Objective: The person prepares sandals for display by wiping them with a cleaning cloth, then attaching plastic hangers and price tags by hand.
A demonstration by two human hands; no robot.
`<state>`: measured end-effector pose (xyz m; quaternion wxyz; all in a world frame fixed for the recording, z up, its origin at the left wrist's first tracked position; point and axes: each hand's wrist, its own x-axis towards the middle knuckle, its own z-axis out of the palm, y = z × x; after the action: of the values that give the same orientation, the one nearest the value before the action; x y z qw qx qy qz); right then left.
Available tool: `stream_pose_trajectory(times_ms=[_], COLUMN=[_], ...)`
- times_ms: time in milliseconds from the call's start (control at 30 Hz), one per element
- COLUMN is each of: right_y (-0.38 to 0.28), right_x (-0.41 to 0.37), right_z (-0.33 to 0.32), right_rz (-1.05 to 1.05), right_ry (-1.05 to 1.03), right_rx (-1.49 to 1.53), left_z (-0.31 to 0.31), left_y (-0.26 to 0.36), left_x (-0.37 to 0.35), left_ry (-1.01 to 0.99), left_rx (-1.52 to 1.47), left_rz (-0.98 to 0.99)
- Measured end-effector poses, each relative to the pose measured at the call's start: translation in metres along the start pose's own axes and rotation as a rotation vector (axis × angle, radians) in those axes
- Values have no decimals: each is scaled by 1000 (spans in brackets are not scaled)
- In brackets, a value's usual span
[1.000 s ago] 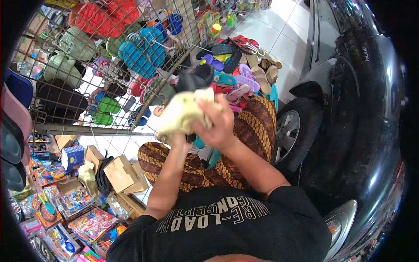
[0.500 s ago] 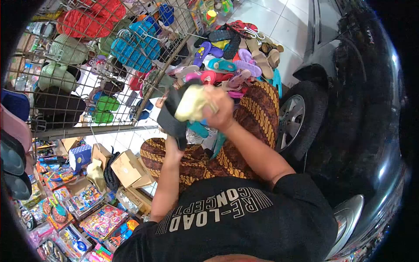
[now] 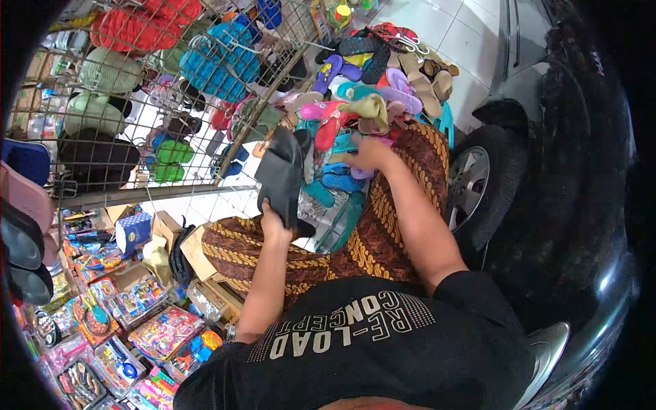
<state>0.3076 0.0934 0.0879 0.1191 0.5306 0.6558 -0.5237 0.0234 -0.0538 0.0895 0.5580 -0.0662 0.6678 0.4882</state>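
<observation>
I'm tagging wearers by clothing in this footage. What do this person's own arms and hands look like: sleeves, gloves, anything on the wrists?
Both arms are bare below the short sleeves of a black T-shirt, which is printed with white lettering, RE-LOAD CONCEPT, beside white striped wedges. The left hand and right hand are ungloved, and no watch or bracelet shows on either wrist.

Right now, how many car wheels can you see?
1: the wheel sits right of the sandal pile that the right hand reaches into. Others may be hidden.
</observation>
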Motion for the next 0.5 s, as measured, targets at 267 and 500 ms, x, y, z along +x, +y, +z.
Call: stream_pose_trajectory(times_ms=[267,500], right_y=[-77,-60], right_x=[-5,21], right_z=[132,102], right_rz=[-316,-48], right_ry=[119,-138], right_rx=[766,1905], left_z=[33,34], left_y=[-44,-38], left_x=[17,40], left_ry=[-119,-369], left_rx=[-105,-57], left_rz=[216,-47])
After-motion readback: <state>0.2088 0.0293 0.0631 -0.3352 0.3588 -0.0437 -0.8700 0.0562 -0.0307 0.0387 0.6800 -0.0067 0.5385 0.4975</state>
